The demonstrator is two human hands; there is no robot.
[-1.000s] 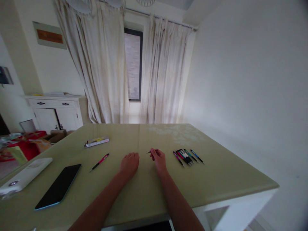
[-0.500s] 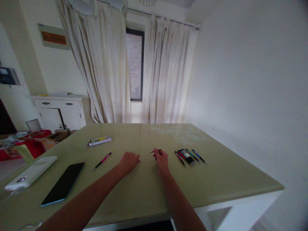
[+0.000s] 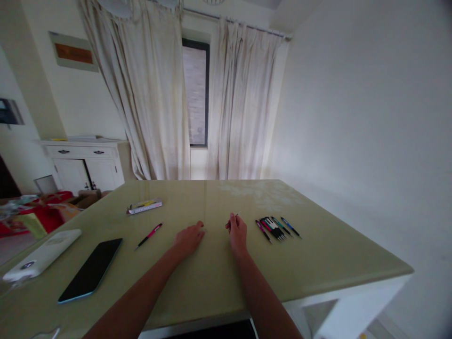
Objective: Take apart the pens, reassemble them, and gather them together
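On the table [image 3: 212,273], my right hand [image 3: 238,235] is closed around a slim dark pen [image 3: 228,226], mostly hidden by the fingers; a thin dark end shows above them. My left hand [image 3: 189,239] rests to the left, palm down, its thumb and forefinger drawn close together. A small pale spot shows at those fingertips, too small to name. Beside my right hand lies a row of several pens [image 3: 273,229] with dark, white, pink, green and blue parts. Left of my left hand lies a single pink and black pen [image 3: 149,236].
A small open box [image 3: 145,206] with something yellow in it lies at the back left. Nearer are a black-screened phone [image 3: 92,269] and a white device [image 3: 42,254] with a cable. Curtains [image 3: 155,94], a cabinet [image 3: 84,165] and red bags [image 3: 45,214] stand beyond the table.
The pen in my right hand has turned, so its thin end no longer points left. My left hand's forefinger has reached forward, and its fingertips have drawn together. The view has shifted slightly.
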